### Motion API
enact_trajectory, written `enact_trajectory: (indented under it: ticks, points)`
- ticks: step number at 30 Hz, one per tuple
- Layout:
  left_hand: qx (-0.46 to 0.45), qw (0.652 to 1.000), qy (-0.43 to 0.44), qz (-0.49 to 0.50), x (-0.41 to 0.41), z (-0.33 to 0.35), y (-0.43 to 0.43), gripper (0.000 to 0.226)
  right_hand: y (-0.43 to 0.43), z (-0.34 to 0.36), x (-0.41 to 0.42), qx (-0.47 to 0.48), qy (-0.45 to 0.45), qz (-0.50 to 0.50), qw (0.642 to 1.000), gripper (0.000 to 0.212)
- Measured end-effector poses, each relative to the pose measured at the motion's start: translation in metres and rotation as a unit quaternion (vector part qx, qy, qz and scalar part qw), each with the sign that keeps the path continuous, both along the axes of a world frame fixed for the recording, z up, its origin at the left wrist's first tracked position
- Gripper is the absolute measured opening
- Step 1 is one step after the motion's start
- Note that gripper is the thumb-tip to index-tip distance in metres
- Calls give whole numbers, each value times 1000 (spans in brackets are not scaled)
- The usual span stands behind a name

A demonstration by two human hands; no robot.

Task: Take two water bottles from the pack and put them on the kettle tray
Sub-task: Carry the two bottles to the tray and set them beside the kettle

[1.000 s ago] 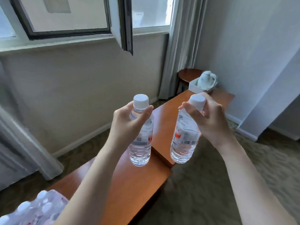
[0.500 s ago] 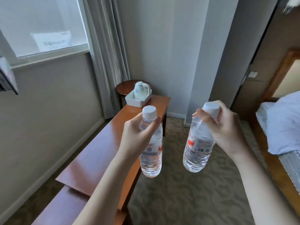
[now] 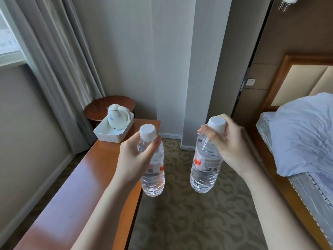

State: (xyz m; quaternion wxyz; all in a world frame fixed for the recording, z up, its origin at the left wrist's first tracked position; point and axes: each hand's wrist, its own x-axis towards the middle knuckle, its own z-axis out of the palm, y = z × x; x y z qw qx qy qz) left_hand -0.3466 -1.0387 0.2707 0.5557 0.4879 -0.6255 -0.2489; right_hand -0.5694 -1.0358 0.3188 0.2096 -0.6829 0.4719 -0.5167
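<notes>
My left hand [image 3: 134,159] grips a clear water bottle [image 3: 153,177] with a white cap by its neck, held upright above the wooden bench's right edge. A second water bottle [image 3: 204,170], slightly tilted, hangs from my right hand [image 3: 232,147], which is closed around its neck and cap over the carpet. The white kettle tray [image 3: 110,135] sits at the far end of the bench, ahead and to the left of both bottles. A white kettle [image 3: 117,117] stands in its back part. The pack is out of view.
The long wooden bench [image 3: 86,186] runs along the left wall to the tray. A small round wooden table [image 3: 100,105] stands behind it by grey curtains [image 3: 59,74]. A bed [image 3: 304,141] with a wooden frame fills the right side. Patterned carpet [image 3: 189,213] lies between.
The view has swung right and forward along the bench; the pack and window have left the frame, and the tray and bed look closer. Both hands still hold their bottles.
</notes>
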Motion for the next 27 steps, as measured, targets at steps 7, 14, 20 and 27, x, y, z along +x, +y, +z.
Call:
enact_trajectory:
  ticks: [7,14,20,27]
  points:
    - [11,1000,-6,29,-21,-18,-129,27,-148,-25,-26,22,1,33,999,42]
    - [16,996,-3,93,-43,-26,-252,30,-304,-37,-34,45,43,120,991,37]
    - [32,987,3,157,-35,-38,-333,11,-412,-42,-8,49,80,190,977,35]
    - [49,973,22,225,10,-74,-420,8,-528,-77,49,104,92,262,955,38]
